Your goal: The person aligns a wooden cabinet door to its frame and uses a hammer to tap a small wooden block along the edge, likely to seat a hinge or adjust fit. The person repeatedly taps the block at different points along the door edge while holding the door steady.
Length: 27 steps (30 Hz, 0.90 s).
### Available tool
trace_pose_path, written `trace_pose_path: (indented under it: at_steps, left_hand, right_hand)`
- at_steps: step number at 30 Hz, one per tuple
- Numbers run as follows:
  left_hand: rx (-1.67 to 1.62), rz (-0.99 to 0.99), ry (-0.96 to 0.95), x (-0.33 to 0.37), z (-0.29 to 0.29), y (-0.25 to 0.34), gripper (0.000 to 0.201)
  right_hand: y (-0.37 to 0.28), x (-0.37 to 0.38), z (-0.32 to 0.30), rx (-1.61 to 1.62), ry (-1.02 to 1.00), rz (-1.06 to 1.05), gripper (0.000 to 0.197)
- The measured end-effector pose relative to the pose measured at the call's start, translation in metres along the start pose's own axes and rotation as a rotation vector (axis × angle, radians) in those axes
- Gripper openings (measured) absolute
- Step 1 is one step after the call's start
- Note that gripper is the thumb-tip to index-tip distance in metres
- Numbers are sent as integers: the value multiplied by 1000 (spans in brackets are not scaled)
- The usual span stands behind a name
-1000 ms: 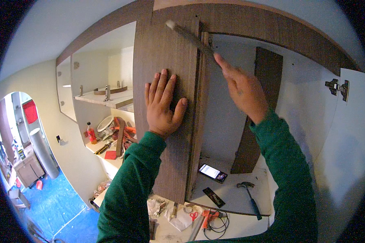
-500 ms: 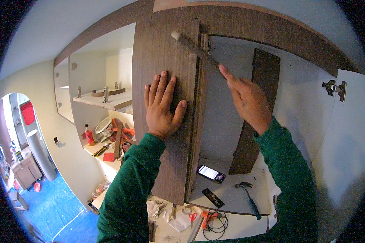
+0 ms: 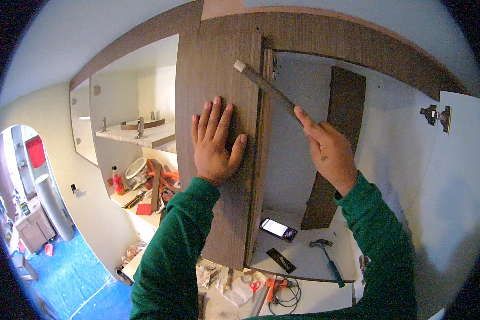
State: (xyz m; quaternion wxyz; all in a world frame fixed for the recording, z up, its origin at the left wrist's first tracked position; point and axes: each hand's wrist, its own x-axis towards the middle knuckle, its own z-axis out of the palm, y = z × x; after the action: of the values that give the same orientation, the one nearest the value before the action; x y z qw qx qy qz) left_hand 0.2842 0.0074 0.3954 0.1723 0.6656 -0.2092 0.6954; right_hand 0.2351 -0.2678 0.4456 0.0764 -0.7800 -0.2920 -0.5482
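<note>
We press our left hand (image 3: 216, 141) flat, fingers spread, on the brown panel (image 3: 218, 96) to steady it, while our right hand (image 3: 328, 149) is clenched around the tool (image 3: 266, 88), a long handle whose pale tip lies against the panel's upper edge by the hinge (image 3: 273, 61). To do this well, we judge that firm pressure and short, controlled moves suit, with the hammer (image 3: 325, 255) and phone (image 3: 278, 229) on the shelf below.
</note>
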Motion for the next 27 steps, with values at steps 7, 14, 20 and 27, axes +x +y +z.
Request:
trace_pose_path:
  at_steps: [7,14,20,27]
  left_hand:
    - [24,17,-8,-1,0,-1,67]
    - [0,-7,-13,0,-1,2,67]
    - [-16,-8,-10,-3,-1,2,67]
    - [21,-1,-19,-1,-1,1,67]
  right_hand:
    - [-2,112,15,153,276,-141,53]
    - [-2,34,1,72,120,-63,52]
    - [5,68,6,181,137,-80,50]
    - [2,106,17,226,315,-136,45]
